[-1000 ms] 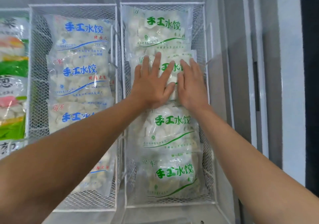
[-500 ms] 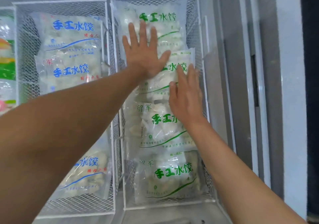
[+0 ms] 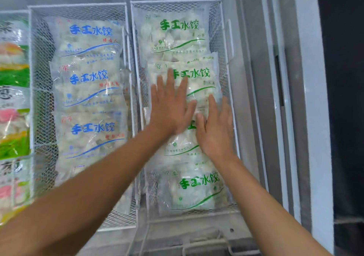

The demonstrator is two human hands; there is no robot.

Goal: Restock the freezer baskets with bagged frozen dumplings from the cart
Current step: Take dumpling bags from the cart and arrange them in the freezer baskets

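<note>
Two flat, open hands, left hand and right hand, press green-printed clear dumpling bags in white wire basket; hard pressing could split them.

we log baskets: white-coated wire mesh, matt | green-print dumpling bags: clear plastic film, glossy, crinkled, we see lumpy pale contents through it | blue-print bags: same glossy clear film | far-left packs: shiny printed plastic | freezer wall: smooth grey-white, looks like painted metal

One head-worn view, looking steeply down and forward, close over the wire freezer baskets.
</note>
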